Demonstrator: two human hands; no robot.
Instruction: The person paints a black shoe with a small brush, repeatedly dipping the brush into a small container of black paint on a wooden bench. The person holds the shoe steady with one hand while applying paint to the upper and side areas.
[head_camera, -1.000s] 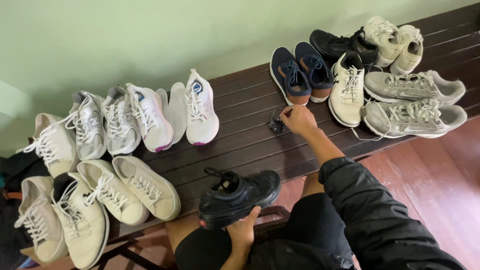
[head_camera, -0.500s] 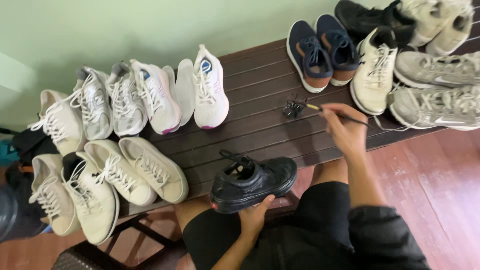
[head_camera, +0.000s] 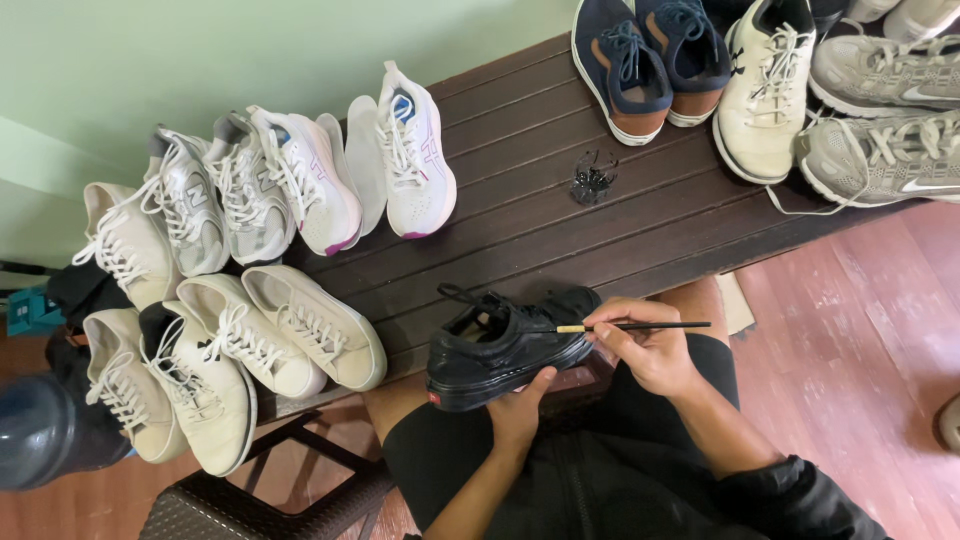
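A black sneaker (head_camera: 500, 345) rests over my lap at the bench's front edge. My left hand (head_camera: 520, 412) cups it from underneath. My right hand (head_camera: 648, 345) pinches a thin black brush (head_camera: 640, 326) with a pale ferrule, its tip against the toe end of the black sneaker. A small black tangled object (head_camera: 594, 180) lies on the dark slatted bench (head_camera: 520, 220), apart from both hands.
Several white and cream sneakers (head_camera: 250, 300) crowd the bench's left end. A navy pair (head_camera: 640, 60), a cream shoe (head_camera: 765, 90) and grey sneakers (head_camera: 880, 150) sit at the right. Green wall behind, reddish floor (head_camera: 860, 340) to the right, a woven stool (head_camera: 250, 505) lower left.
My right hand left the small black object on the bench, came back with the brush and set its tip on the black sneaker. The view shifted right and closer.
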